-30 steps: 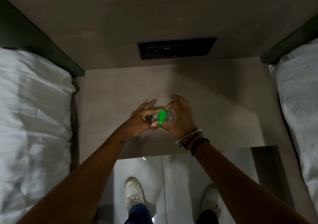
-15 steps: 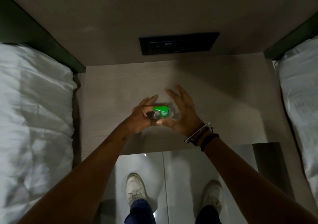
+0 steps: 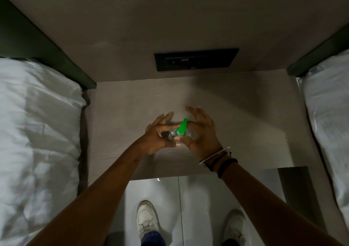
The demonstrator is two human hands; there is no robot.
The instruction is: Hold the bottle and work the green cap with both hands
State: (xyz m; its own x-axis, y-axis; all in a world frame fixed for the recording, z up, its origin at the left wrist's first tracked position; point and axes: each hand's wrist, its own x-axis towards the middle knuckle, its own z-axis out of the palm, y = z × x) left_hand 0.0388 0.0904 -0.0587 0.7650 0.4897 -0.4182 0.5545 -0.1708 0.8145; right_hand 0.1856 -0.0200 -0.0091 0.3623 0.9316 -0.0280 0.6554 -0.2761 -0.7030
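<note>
Green-labelled clear bottle [image 3: 180,131] between both hands [image 3: 196,132], lying roughly crosswise

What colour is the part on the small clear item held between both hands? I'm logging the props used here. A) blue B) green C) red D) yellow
B: the part on the clear item is bright green, seen between the left hand and the right hand above the bedside table.
</note>
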